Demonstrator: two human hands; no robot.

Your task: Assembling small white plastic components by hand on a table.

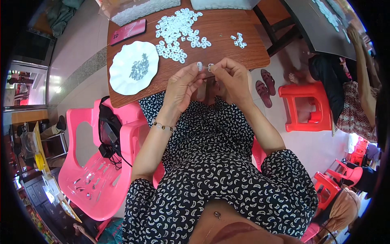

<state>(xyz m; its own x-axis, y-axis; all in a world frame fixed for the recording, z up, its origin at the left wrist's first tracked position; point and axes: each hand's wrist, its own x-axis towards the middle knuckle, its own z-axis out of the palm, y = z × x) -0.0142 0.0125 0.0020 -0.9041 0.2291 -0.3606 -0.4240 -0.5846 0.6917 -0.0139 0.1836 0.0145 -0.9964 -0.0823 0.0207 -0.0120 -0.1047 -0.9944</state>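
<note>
small white ring piece (199, 66) pinched in left hand (180, 87) fingertips, at the near edge of the wooden table (227, 28) | right hand (233, 79) pinches a tiny clear part (210, 67) just beside it | step: joining the two, seemingly | next calls for fine alignment | loose white pieces (176, 30) heaped beyond, white plate (134, 67) left

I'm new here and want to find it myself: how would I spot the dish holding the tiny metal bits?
Start at the brown wooden table in front of the seated person. On its left part, beside the big heap of white plastic rings, lies a white plate with a wavy, scalloped rim. It alone holds a small grey pile of metal pieces in its middle.
</note>
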